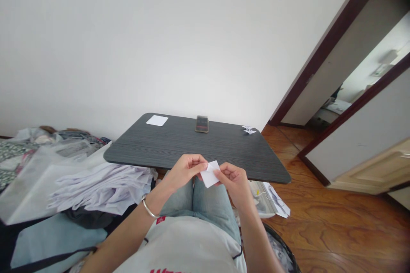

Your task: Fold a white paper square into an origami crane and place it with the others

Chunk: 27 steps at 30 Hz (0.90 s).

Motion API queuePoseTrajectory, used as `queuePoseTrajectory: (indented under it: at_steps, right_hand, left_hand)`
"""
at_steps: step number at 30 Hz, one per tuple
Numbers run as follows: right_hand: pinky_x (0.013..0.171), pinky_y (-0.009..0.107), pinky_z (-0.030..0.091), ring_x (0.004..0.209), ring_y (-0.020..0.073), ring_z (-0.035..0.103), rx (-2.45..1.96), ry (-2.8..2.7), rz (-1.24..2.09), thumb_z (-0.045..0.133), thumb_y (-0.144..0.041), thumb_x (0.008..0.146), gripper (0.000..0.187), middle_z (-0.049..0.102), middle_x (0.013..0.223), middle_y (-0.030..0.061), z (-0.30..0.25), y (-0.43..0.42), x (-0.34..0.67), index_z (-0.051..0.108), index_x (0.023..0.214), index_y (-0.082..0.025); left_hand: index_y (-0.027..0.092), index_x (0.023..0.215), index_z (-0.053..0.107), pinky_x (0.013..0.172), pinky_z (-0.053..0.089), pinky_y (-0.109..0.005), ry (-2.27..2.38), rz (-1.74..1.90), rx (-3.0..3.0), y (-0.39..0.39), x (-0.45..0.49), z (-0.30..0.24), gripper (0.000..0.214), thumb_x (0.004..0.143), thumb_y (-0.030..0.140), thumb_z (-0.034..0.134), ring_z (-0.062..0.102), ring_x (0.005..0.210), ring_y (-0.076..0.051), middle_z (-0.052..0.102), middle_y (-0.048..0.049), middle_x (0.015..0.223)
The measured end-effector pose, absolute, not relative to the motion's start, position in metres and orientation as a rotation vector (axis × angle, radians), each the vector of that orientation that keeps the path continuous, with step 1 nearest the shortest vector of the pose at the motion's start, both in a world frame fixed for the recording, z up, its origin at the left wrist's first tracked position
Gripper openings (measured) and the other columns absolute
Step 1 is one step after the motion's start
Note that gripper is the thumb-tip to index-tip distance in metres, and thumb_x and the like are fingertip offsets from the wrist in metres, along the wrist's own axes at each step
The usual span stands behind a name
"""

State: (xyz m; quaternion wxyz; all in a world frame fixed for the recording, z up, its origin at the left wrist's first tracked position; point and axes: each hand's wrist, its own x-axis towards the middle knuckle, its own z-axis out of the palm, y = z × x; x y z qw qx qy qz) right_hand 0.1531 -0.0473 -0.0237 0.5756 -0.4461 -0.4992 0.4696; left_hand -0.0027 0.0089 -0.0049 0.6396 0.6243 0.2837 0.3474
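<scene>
I hold a small folded piece of white paper (210, 174) between both hands, above my lap and just in front of the near edge of a dark grey table (179, 147). My left hand (185, 171) pinches its left corner, a silver bangle on that wrist. My right hand (233, 178) pinches its right side with thumb and fingers closed. On the table lie a flat white paper sheet (156, 120) at the far left, a phone (201, 124) at the far middle, and a small folded paper figure (249, 129) at the far right.
To my left lies a pile of white cloth and bags (96, 187). Papers (272, 198) rest on the wooden floor (336, 222) under the table's right corner. A white wall stands behind, and an open doorway (358, 89) is at the right.
</scene>
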Motion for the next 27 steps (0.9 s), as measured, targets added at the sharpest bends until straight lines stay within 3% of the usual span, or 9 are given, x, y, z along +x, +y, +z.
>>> queuePoseTrajectory:
  at_steps: [3,7,27]
  right_hand:
    - [0.048,0.021,0.047,0.050,0.0114,0.056,-1.045,-1.161,1.077,0.071,-0.036,0.069,0.023,0.063,0.054,-0.0015,-0.0236,-0.0476,0.1515,0.061,0.063,-0.016]
    - [0.048,0.020,0.047,0.050,0.0110,0.056,-1.054,-1.161,1.069,0.070,-0.035,0.071,0.021,0.062,0.054,-0.0020,-0.0252,-0.0486,0.1487,0.061,0.063,-0.017]
    - [0.047,0.021,0.049,0.046,0.0106,0.057,-1.026,-1.151,1.171,0.071,-0.038,0.069,0.025,0.065,0.054,-0.0005,-0.0303,-0.0439,0.1531,0.060,0.062,-0.017]
  left_hand:
    - [0.013,0.064,0.057,0.048,0.040,-0.021,0.671,0.775,1.479,0.0060,-0.0019,-0.0049,0.035,0.075,0.046,0.058,0.051,0.050,-0.009,0.058,0.0004,0.057]
    - [0.013,0.064,0.056,0.044,0.038,-0.019,0.749,0.743,1.572,0.0049,-0.0034,-0.0053,0.034,0.071,0.045,0.064,0.049,0.047,-0.009,0.058,0.0008,0.056]
    - [0.013,0.064,0.055,0.044,0.038,-0.019,0.704,0.768,1.544,0.0063,-0.0028,-0.0035,0.032,0.074,0.043,0.061,0.049,0.048,-0.009,0.055,0.0016,0.054]
